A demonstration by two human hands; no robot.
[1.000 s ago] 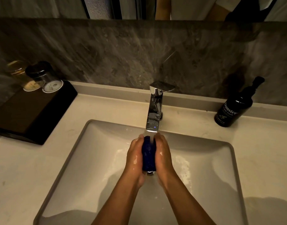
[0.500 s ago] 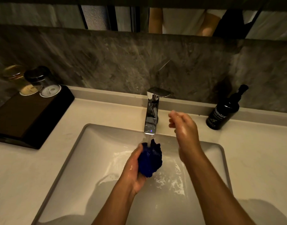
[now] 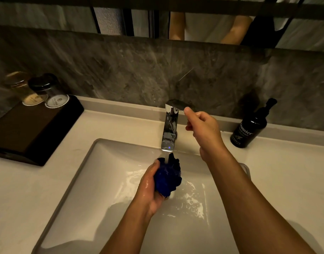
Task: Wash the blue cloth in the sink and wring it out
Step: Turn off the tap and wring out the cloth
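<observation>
At frame centre the left hand clutches the bunched blue cloth under the faucet stream; the right hand pinches its lever. Jerking it risks splashing the counter.

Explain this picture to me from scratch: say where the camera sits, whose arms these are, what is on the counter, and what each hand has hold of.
There is no machine here. The camera is worn on a person's head and looks down, so the two bare arms coming in from the bottom edge are the wearer's own. They stand at a pale counter with a sunken sink. The left hand grips a wet, bunched blue cloth under water running from the chrome tap. The right hand is up at the tap's lever, thumb and fingers at its tip. On the counter to the left, a dark tray carries two capped glasses. To the right stands a black hand wash bottle. Above the stone wall, a mirror reflects part of the person.
</observation>
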